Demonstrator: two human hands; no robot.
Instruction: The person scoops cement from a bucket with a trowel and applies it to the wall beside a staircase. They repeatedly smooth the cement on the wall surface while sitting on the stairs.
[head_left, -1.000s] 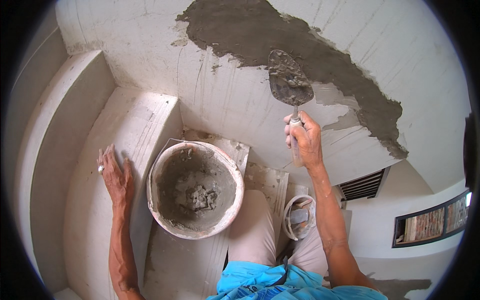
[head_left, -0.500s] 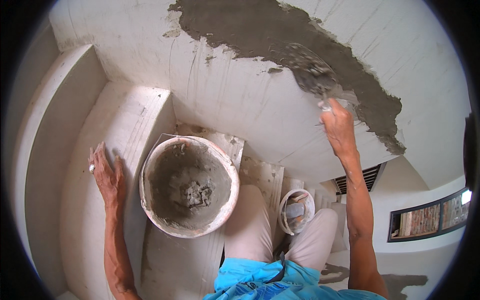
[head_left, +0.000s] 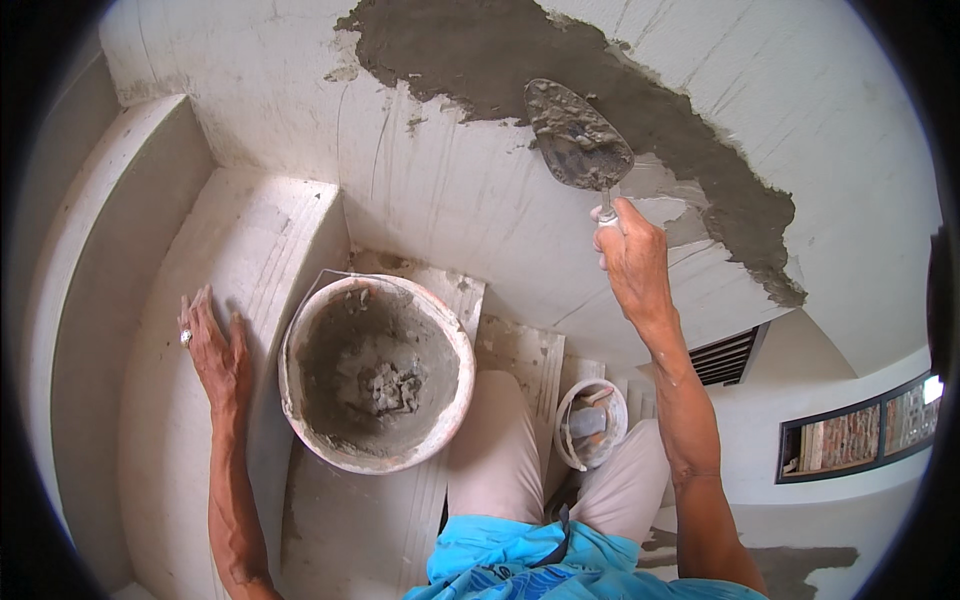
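My right hand (head_left: 634, 254) is closed around the handle of a trowel (head_left: 578, 140), whose rounded blade carries wet grey mortar. The blade is at the wall (head_left: 450, 170), overlapping the lower edge of a long dark mortar patch (head_left: 690, 145); whether it touches there I cannot tell. My left hand (head_left: 216, 345) lies flat on a pale step (head_left: 255, 235), fingers spread, a ring on one finger. Between my arms stands a large bucket (head_left: 458, 400) with mortar-smeared walls and a lump of mortar (head_left: 388, 388) at its bottom.
A smaller white bucket (head_left: 617, 440) with tools in it stands on the lower steps near my knees. Higher steps (head_left: 120, 230) rise at the left. A dark vent grille (head_left: 725, 355) and a framed opening (head_left: 855, 430) lie at the right.
My right hand has moved left with the trowel, whose blade was blurred by motion before. A smeared, thinner area of mortar now shows to its right. My left hand stays where it was.
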